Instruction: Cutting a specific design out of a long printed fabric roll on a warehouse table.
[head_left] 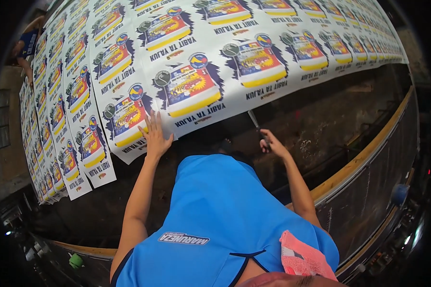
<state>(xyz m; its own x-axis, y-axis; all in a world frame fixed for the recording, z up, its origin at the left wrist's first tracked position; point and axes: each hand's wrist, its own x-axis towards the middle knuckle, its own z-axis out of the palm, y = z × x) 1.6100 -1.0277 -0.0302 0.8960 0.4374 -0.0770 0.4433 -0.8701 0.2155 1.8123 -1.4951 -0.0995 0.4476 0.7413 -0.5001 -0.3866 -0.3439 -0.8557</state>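
Note:
A wide white printed sheet [254, 43], with repeated colourful labels, spans the upper view. Its left part hangs in separate strips [96, 174]. My left hand [153, 134] rests with fingers spread on the sheet's near edge, beside a cut between strips. My right hand [272, 143] grips black-handled scissors [254, 119], their blades pointing up toward the sheet's lower edge, to the right of my left hand.
Another person's arm and blue sleeve [26, 52] show at the upper left, beside the sheet. A long wooden-edged dark surface [349, 172] curves along the right. A green object [75, 260] sits at lower left. A pink cloth [306, 256] lies on my shoulder.

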